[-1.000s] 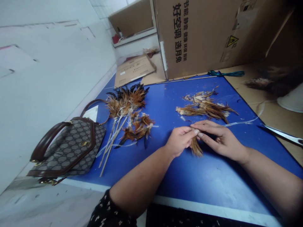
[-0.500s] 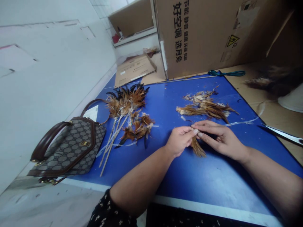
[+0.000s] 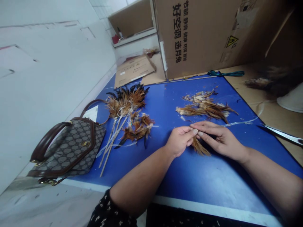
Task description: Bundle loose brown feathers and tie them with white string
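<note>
Pinched between the thumb and fingers of my left hand [image 3: 181, 140] is a small bunch of brown feathers [image 3: 200, 146], its tips fanning down toward me. My right hand [image 3: 219, 137] meets it at the bunch's upper end, thumb and fingertips closed there too; the feather ends are hidden by the fingers. Just beyond the hands lies a loose pile of tan feathers [image 3: 205, 108]. On the left, feather bundles with dark tips [image 3: 129, 97] are fixed on thin sticks [image 3: 115, 135], and smaller feather tufts [image 3: 138, 127] lie beside them.
A patterned handbag [image 3: 75, 145] stands at the blue table's [image 3: 213, 186] left edge. Scissors [image 3: 282, 134] lie at the right, near a clear ribbon [image 3: 248, 121]. A large cardboard box [image 3: 208, 37] rises behind. Teal cord [image 3: 227, 74] and a white container [image 3: 292, 99] are at the far right.
The feather tips in my hands have swung slightly to the right. Both hands stay in nearly the same place and grip.
</note>
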`<state>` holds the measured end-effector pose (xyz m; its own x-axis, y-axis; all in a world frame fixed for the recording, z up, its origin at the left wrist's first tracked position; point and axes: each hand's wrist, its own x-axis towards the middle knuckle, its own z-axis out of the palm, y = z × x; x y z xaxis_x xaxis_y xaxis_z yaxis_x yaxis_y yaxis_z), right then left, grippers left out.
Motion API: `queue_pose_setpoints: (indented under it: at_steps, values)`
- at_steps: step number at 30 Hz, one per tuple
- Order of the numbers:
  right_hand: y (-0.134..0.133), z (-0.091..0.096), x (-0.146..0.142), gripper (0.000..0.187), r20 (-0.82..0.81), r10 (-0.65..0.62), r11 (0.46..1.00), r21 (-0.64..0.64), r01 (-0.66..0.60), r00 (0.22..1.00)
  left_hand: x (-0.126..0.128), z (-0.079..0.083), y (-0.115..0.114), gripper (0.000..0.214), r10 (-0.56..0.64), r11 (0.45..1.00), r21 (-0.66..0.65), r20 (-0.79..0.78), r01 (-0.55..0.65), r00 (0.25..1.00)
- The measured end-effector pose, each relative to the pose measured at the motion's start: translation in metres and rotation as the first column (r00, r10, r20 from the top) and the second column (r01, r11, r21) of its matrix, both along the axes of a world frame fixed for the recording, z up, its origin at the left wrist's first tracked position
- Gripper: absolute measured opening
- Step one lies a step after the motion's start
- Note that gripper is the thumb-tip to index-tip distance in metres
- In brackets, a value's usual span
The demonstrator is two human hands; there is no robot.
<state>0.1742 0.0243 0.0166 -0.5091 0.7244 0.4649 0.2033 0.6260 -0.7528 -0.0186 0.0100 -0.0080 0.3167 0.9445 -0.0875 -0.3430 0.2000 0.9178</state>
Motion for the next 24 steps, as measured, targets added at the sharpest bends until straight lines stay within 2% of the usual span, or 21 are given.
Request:
queue_pose_setpoints:
  at_steps: [6, 10, 12, 15, 20, 24]
  values:
    - [-0.001, 0.001, 0.001, 0.033, 0.011, -0.008, 0.997, -0.079, 0.008, 1.0, 0.003, 0.005, -0.001, 0.036, 0.006, 0.999, -0.033, 0.028, -0.005, 1.0]
    - [-0.006, -0.001, -0.004, 0.049, -0.026, -0.131, 0.965, -0.232, 0.122, 0.991, 0.005, 0.01, -0.001, 0.035, 0.177, 0.984, -0.001, 0.047, -0.177, 0.983]
    - [-0.009, -0.002, -0.011, 0.05, -0.02, -0.158, 0.95, -0.276, 0.146, 0.987, 0.005, 0.011, -0.001, 0.034, 0.273, 0.961, 0.021, 0.052, -0.274, 0.961]
    - [-0.012, -0.002, -0.02, 0.041, 0.003, -0.126, 0.951, -0.285, 0.122, 0.992, 0.006, 0.013, -0.003, 0.037, 0.344, 0.939, 0.013, 0.039, -0.345, 0.938]
    - [-0.013, -0.004, -0.029, 0.025, -0.015, -0.083, 0.971, -0.227, 0.077, 0.996, 0.011, 0.015, -0.008, 0.041, 0.362, 0.932, -0.035, 0.027, -0.361, 0.932]
    - [-0.013, -0.003, -0.026, 0.034, -0.003, -0.114, 0.969, -0.221, 0.111, 0.993, 0.014, 0.017, -0.011, 0.041, 0.369, 0.929, -0.019, 0.028, -0.369, 0.929]
